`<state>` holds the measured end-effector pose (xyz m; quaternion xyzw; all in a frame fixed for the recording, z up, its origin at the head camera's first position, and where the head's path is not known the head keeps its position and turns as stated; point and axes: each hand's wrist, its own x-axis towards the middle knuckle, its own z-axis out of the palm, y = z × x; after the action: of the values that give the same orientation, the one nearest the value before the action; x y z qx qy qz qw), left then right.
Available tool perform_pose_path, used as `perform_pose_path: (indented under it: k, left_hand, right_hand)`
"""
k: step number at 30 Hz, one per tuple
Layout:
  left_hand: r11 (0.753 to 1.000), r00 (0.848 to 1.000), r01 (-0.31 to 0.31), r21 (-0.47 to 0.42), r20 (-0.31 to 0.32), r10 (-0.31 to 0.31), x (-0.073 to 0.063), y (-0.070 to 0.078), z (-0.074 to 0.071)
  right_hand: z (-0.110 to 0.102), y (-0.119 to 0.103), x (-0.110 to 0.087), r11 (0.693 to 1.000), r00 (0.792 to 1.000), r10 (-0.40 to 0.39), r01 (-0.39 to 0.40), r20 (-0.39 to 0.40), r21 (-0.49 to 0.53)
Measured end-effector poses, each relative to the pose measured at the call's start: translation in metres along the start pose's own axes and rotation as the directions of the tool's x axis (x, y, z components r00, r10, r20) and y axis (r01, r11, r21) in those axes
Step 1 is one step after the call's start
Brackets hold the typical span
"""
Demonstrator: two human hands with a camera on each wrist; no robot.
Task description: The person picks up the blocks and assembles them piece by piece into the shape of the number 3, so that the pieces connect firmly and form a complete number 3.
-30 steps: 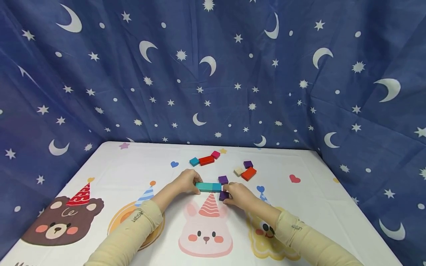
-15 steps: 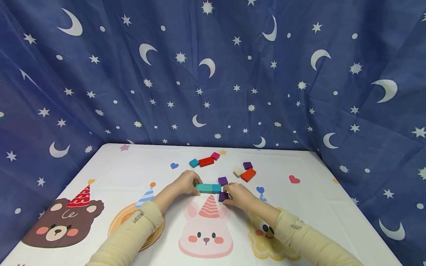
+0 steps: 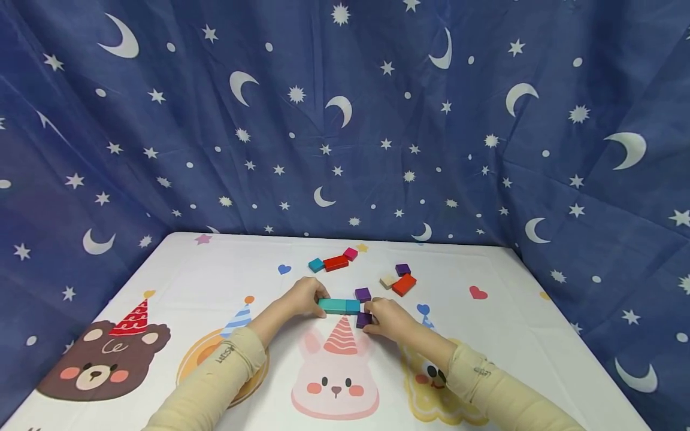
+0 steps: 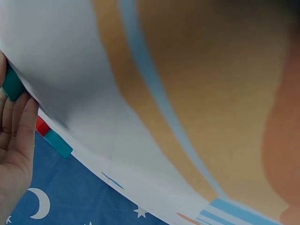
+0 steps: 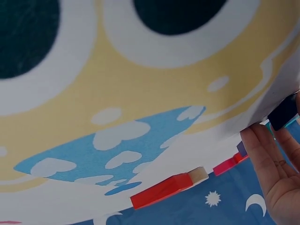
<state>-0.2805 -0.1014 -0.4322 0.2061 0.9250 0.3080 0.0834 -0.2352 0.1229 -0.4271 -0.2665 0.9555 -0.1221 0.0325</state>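
In the head view, my left hand (image 3: 306, 297) holds the left end of a long teal block (image 3: 332, 306) between thumb and fingers. A shorter blue block (image 3: 353, 307) sits flush against its right end. My right hand (image 3: 389, 319) pinches a dark purple block (image 3: 363, 321) just below the right end of this row. Another purple block (image 3: 363, 294) lies behind that end. The left wrist view has the teal block (image 4: 13, 85) between thumb and fingers. On the right wrist side, the dark block (image 5: 282, 112) is between the fingertips and thumb, partly cut off by the frame.
Farther back lie a blue block (image 3: 316, 265), a red block (image 3: 336, 263) and a pink block (image 3: 350, 254) in a line. To their right sit a cream block (image 3: 387, 281), an orange-red block (image 3: 404, 285) and a purple block (image 3: 402, 270). A starry blue curtain (image 3: 345, 149) hangs behind the table.
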Motion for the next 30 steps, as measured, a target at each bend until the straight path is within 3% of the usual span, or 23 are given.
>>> perform_pose_path:
  k: [10, 15, 20, 25, 30]
  left_hand:
    - [1.0, 1.0, 0.009, 0.006, 0.029, -0.009, 0.003, 0.005, 0.004]
    - [0.999, 0.998, 0.042, 0.013, 0.035, -0.043, 0.002, 0.004, 0.004]
    - [0.999, 0.999, 0.032, 0.01, 0.04, -0.033, 0.001, 0.004, 0.004]
    - [0.999, 0.998, 0.048, 0.009, 0.047, -0.049, 0.0, 0.005, 0.0]
    - [1.0, 0.998, 0.02, 0.018, 0.054, -0.021, 0.001, 0.005, -0.004]
  right_hand:
    - [0.002, 0.006, -0.004, 1.0, 1.0, -0.021, 0.021, -0.006, 0.003]
    - [0.003, 0.007, -0.006, 0.997, 0.999, -0.03, 0.03, 0.011, 0.066]
    - [0.002, 0.009, -0.007, 0.994, 1.0, -0.012, 0.011, 0.014, 0.111]
    - [-0.002, 0.015, -0.009, 0.984, 0.999, -0.046, 0.041, 0.023, 0.173]
    - [-0.008, 0.02, -0.009, 0.969, 0.999, -0.044, 0.036, 0.029, 0.243]
